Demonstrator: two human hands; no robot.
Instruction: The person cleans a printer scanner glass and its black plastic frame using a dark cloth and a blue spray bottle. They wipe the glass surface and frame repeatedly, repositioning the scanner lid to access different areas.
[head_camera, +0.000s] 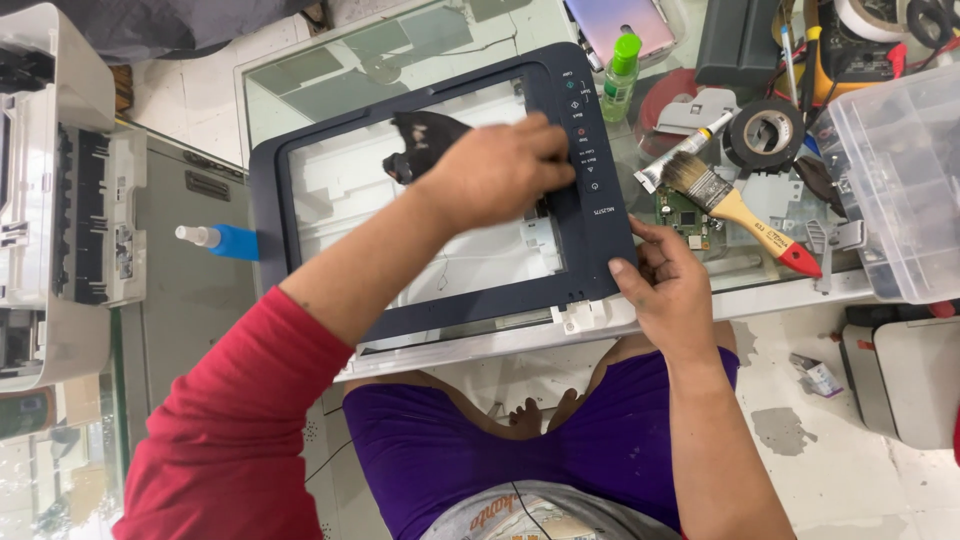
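A dark blue scanner frame (300, 150) with a glass bed and a button strip lies on the glass-topped table. My left hand (495, 175) reaches across it, closed on a black cloth (425, 140) pressed against the frame near the button strip. My right hand (670, 285) grips the frame's near right corner, thumb on top of the rim. Both forearms come in from below; the left has a red sleeve.
A paintbrush (735, 205) with a red-tipped handle, a tape roll (765, 135), a green circuit board (685, 215) and a green-capped bottle (620, 75) lie right of the frame. A clear plastic box (895, 180) stands far right. A blue bottle (225, 240) and a printer body (60, 190) are left.
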